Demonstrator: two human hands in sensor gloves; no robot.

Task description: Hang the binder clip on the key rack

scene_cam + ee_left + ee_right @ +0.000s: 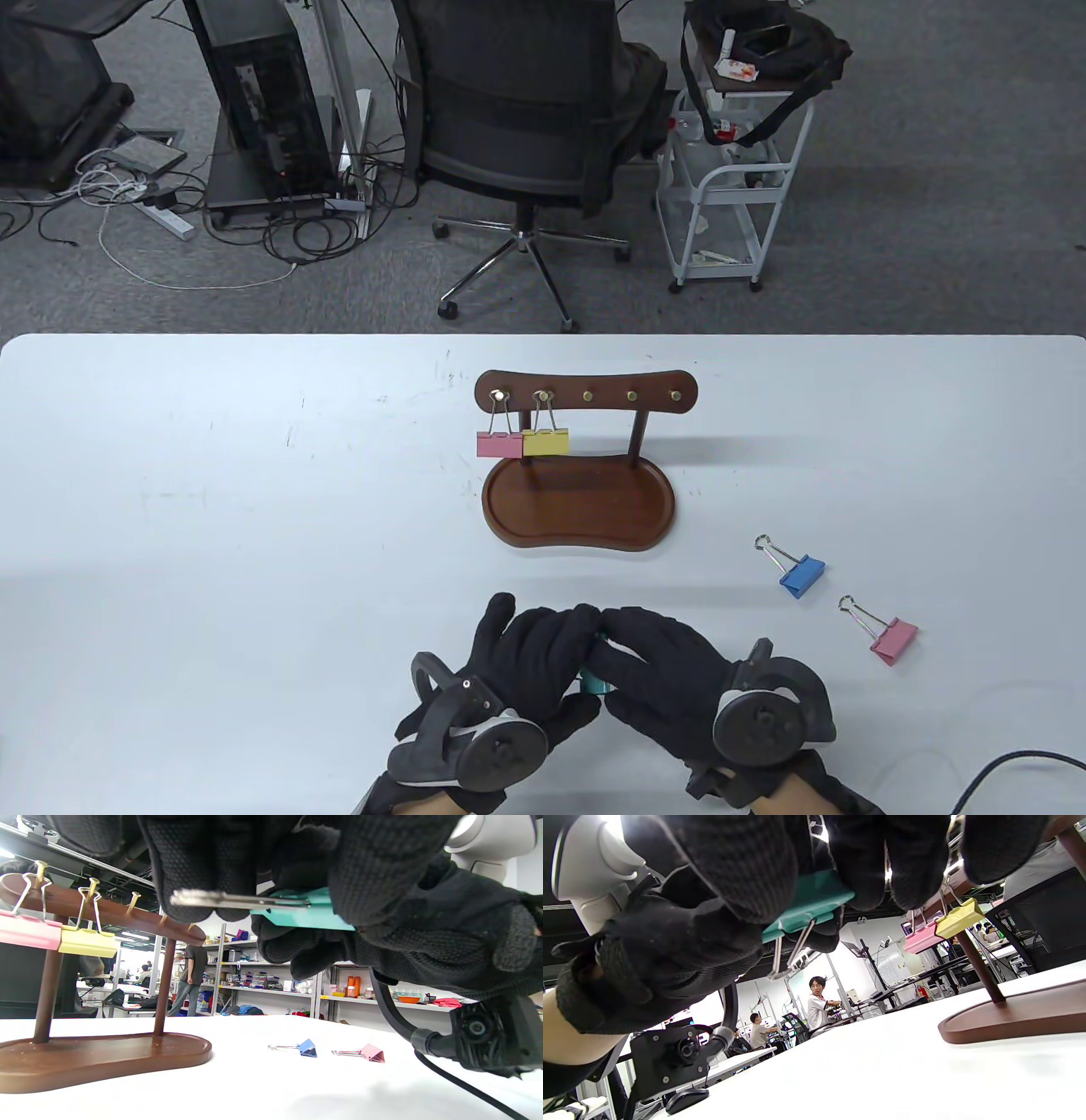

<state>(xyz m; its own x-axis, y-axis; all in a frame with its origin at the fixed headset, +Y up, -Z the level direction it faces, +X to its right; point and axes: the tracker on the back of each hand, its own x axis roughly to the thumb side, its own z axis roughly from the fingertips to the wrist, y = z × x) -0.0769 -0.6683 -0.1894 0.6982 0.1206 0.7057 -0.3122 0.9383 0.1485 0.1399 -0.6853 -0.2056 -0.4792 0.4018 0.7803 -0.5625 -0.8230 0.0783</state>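
A teal binder clip point(591, 682) is held between both gloved hands near the table's front edge. It shows in the left wrist view point(305, 914) with its wire handles pointing left, and in the right wrist view point(808, 906). My left hand point(526, 654) and right hand point(653, 662) meet fingertip to fingertip around it. The brown wooden key rack point(585, 395) stands beyond the hands on its tray base point(579, 509). A pink clip point(499, 443) and a yellow clip point(545, 441) hang on its two leftmost hooks. The other three hooks are bare.
A blue binder clip point(801, 575) and a pink binder clip point(892, 639) lie on the white table to the right of the hands. A black cable point(1010, 768) runs along the front right corner. An office chair and a cart stand beyond the table.
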